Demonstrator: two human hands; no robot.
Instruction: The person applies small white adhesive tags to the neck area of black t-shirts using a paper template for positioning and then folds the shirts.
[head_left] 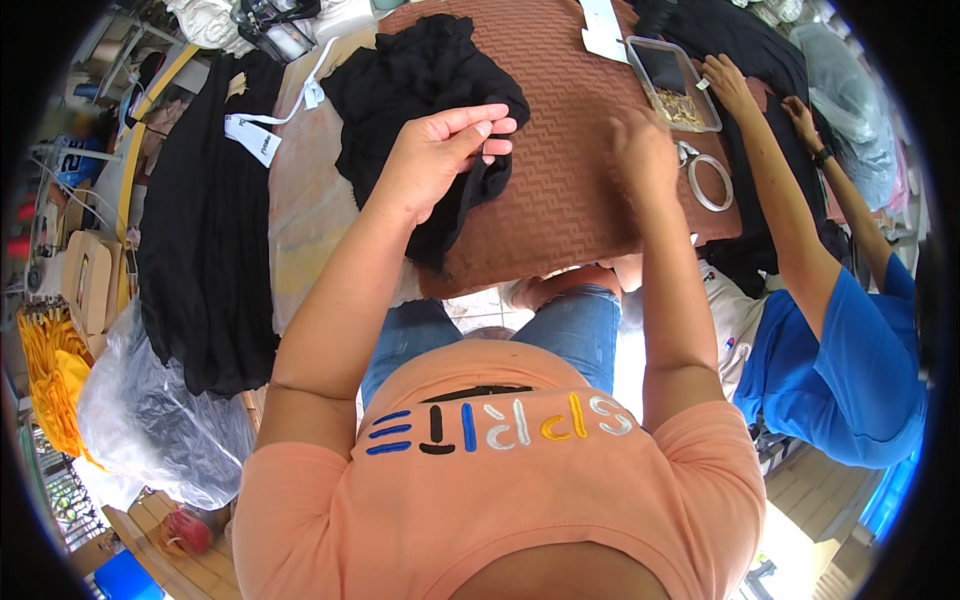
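Note:
Above a bunched black cloth garment [430,85] on the table, my left hand [455,150] is closed in a pinch, thumb against fingers. Whatever lies between those fingertips is too small to name. My right hand [645,150] is smeared by motion over the brown table cover [570,190], just left of a clear plastic box [690,125]. Small gold-coloured pieces [675,105] and a dark flat piece lie in that box. Close to my right hand sits a white ring [710,183], like a roll of tape or a bangle.
A person in a blue shirt [850,370] works at the right, one hand [730,85] beside the box over black cloth. Long black fabric [205,230] hangs at the left, near a white tag on a strap [255,138]. Clear plastic bags [165,400] and yellow cloth [50,380] are farther left.

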